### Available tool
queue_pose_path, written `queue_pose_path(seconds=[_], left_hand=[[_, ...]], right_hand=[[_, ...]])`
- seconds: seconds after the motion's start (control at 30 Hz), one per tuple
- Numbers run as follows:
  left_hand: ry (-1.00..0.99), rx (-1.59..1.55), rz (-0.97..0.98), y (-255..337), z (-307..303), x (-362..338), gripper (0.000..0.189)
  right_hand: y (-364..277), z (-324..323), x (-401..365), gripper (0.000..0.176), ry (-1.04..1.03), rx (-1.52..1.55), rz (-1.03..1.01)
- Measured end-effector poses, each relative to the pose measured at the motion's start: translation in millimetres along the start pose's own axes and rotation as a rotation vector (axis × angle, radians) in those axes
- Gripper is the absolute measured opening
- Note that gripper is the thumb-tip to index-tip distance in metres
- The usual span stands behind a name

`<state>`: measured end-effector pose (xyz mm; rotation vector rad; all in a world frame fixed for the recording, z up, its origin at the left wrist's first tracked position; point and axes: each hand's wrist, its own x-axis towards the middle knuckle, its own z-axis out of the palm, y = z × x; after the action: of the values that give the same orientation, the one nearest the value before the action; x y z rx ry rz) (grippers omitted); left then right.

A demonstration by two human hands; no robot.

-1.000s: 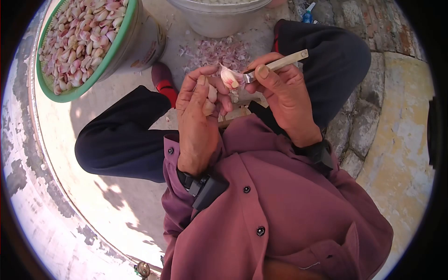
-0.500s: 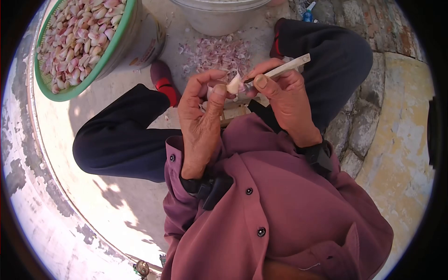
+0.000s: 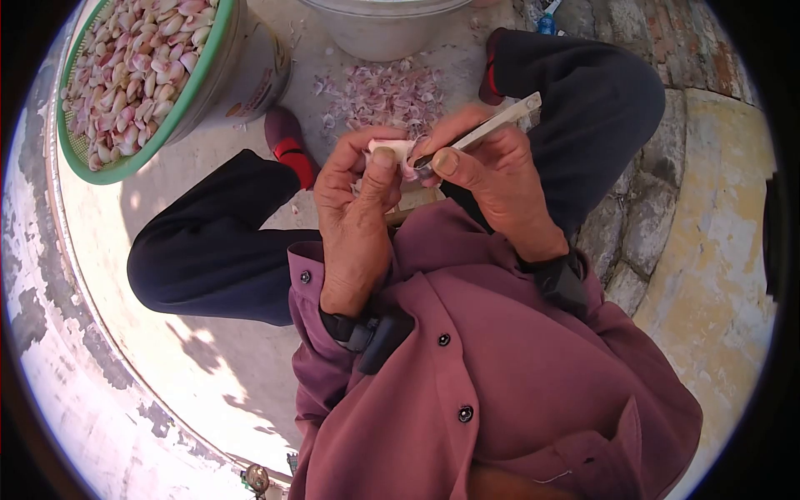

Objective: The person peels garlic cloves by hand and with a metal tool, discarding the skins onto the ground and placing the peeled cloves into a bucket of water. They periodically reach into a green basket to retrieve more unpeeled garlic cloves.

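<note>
My left hand point(image 3: 358, 204) pinches a pale garlic clove point(image 3: 388, 147) between thumb and fingertips, in front of my lap. Close against it, my right hand point(image 3: 504, 179) is wrapped round a small knife with a flat, pale handle point(image 3: 507, 119). The handle points up and to the right. Its short blade lies by my right thumb tip, at the clove's right end, where loose pinkish skin hangs. The blade's edge is partly hidden by fingers and skin. Garlic peels point(image 3: 387, 93) lie scattered on the ground just beyond both hands.
A green-rimmed basket point(image 3: 185, 112) full of garlic cloves point(image 3: 133, 71) stands at upper left, beside a printed bucket point(image 3: 265, 75). A whitish tub point(image 3: 383, 35) is at top centre. Near my right knee lies a small blue object point(image 3: 546, 23). My bent legs flank the peels.
Both hands have shifted slightly left. The clove has turned from pointing upward to lying more sideways, and the knife has moved left and down, with skin bunched at its blade.
</note>
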<state>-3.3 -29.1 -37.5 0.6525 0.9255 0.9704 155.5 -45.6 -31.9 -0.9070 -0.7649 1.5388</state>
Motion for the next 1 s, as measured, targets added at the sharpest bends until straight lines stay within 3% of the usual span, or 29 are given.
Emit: queue_pose_path(seconds=[0.03, 0.13, 0.17, 0.2, 0.27, 0.3, 0.37, 0.5, 0.63, 0.7, 0.8, 0.93, 1.0], left_hand=[[-0.017, -0.186, -0.06, -0.3, -2.4, 0.5, 0.02], [0.084, -0.137, -0.065, 0.0, -6.1, 5.6, 0.02], [0.083, -0.015, -0.059, 5.5, -6.7, 2.3, 0.018], [0.083, -0.015, -0.062, 8.3, -6.0, -0.1, 0.018], [0.098, 0.431, 0.085, 11.7, -5.2, -4.9, 0.015], [0.106, 0.472, 0.088, 9.1, -6.7, -5.3, 0.019], [0.063, 0.604, 0.175, 9.0, -8.3, -4.7, 0.021], [-0.067, 0.911, 0.424, 9.3, -6.4, 0.4, 0.029], [-0.068, 1.009, 0.398, 17.8, 5.0, -3.2, 0.031], [-0.041, 1.019, 0.478, 13.3, 5.3, -1.8, 0.025], [-0.058, 1.027, 0.474, 14.1, 4.6, -1.5, 0.025], [-0.066, 1.01, 0.449, 11.9, 2.4, -3.1, 0.023], [-0.051, 0.875, 0.321, 10.2, -1.7, -5.5, 0.027]], right_hand=[[-0.6, -0.4, -1.9, 0.018, 0.0, 0.001, 0.002], [-7.2, -1.8, -8.3, 0.018, -0.291, 0.032, 0.147], [-6.8, -4.8, -5.7, 0.018, -0.294, 0.031, 0.147], [-5.6, -9.3, -2.4, 0.018, -0.138, 0.05, 0.117], [-0.3, -17.9, 6.2, 0.02, 0.137, 0.158, 0.035], [0.5, -23.2, 11.9, 0.02, 0.134, 0.158, 0.032], [2.7, -30.4, 13.0, 0.019, 0.152, -0.473, 0.028], [-18.1, -7.5, 6.1, 0.017, 0.059, -0.3, 0.152], [-7.9, -0.5, 4.0, 0.018, 0.034, -0.372, 0.018], [-8.7, 1.1, 3.7, 0.017, 0.045, -0.471, -0.04], [-11.6, -0.6, 3.6, 0.016, 0.065, -0.41, 0.074], [0.0, -7.1, 6.4, 0.016, 0.082, -0.349, 0.05], [5.7, -16.3, 9.5, 0.016, 0.191, -0.291, 0.093]])
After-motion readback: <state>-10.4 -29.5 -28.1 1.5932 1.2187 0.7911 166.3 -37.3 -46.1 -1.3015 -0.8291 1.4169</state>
